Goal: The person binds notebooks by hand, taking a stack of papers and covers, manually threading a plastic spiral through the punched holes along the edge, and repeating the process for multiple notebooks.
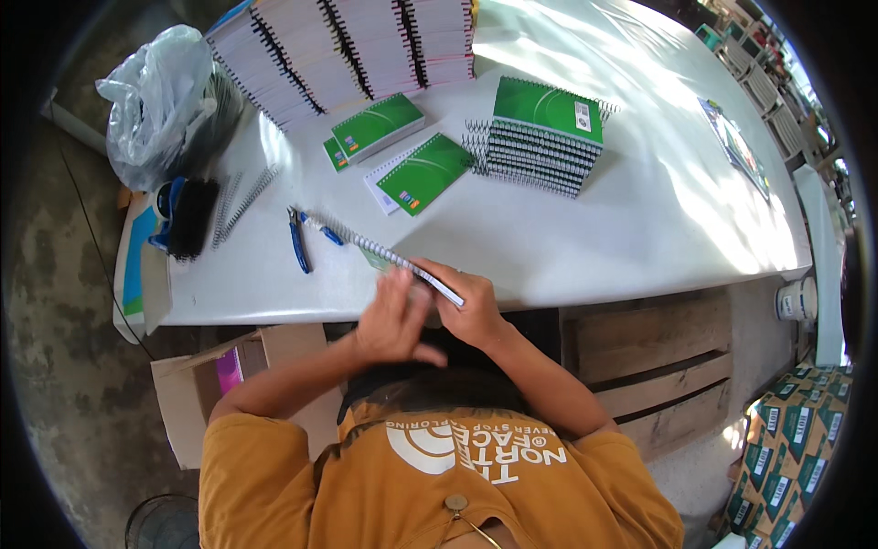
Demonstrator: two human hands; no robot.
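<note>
A small notebook is tilted on edge near the table's front edge, its spine turned up. My right hand is closed around its near end. A wire coil runs along the spine and sticks out past the far end toward the blue-handled cutting pliers. My left hand is beside the spine, thumb spread from the fingers; its fingertips are blurred by motion, and I cannot tell whether they touch the coil. Part of a green cover shows beneath the coil.
Green notebooks lie mid-table, with a coil-bound stack to their right. Tall bound stacks stand behind. At left are loose coils, a black-bristled brush and a plastic bag. Below is a cardboard box.
</note>
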